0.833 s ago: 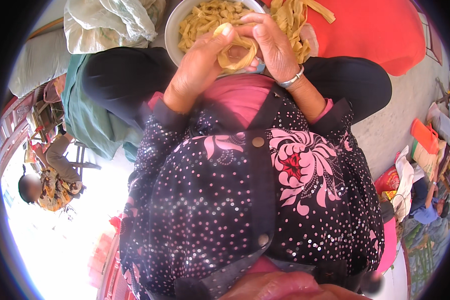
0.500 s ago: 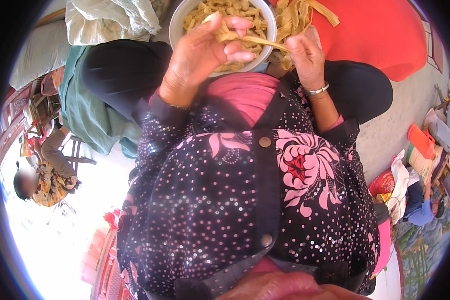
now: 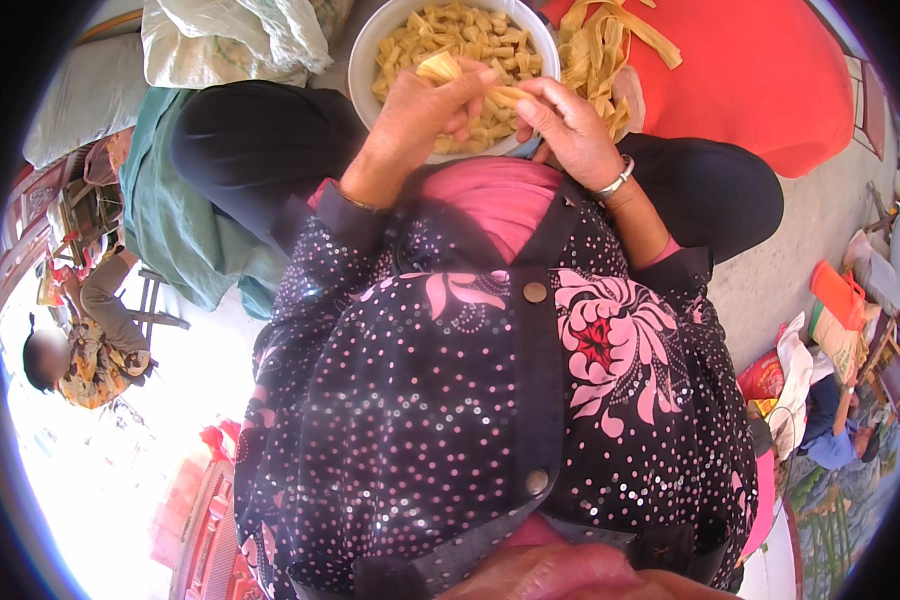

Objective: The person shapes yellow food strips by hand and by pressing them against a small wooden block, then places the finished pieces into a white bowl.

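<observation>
Above a white bowl, both my hands hold one flat, pale yellow strip folded or knotted into a bundle. My left hand is closed around the thick part, which shows above its thumb. The thin end stretches to my right hand, where thumb and fingers pinch it. Inside the bowl lie many small yellow knotted pieces. Loose long yellow strips lie just right of the bowl. The kind of material cannot be told for sure.
A red cloth or cushion spreads at the right. To the left are a white woven sack and a green cloth. My dark-trousered knees flank the bowl. Another person sits far left; bags and stools crowd the right edge.
My right hand has moved in toward the left and the stretched length between the hands is shorter. My left hand has turned and its fingers have curled closed around the bundle.
</observation>
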Demonstrator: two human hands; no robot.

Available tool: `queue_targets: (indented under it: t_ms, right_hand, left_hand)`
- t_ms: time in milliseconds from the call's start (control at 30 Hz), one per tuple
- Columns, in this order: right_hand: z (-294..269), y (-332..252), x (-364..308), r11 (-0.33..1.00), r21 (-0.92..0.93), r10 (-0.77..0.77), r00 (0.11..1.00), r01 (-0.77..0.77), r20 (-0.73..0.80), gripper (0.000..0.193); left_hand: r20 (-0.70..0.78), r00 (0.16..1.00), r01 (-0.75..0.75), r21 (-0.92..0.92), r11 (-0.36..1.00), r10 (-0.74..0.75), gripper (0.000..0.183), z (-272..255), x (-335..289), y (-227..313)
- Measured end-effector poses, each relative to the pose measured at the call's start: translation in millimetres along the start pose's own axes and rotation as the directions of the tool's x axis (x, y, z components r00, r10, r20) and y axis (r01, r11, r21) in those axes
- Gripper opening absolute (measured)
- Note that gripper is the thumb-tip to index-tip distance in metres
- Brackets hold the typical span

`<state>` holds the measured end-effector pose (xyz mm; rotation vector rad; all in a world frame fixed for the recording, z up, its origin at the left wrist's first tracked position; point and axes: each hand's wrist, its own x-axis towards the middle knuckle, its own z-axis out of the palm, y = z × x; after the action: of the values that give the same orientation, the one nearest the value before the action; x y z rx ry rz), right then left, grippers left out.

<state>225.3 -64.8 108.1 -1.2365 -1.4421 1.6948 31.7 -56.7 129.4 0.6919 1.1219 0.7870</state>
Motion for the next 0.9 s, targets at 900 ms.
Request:
queue_targets:
  t_ms: [900]
  right_hand:
    - [-53.8, -178.9, 173.7, 0.353, -0.835, -0.733, 0.679, 0.422, 0.033, 0.032]
  left_hand:
    - [-0.268, 0.661, -0.503, 0.534, 0.679, 0.701, 0.014, -13.3, 71.4, 199.1]
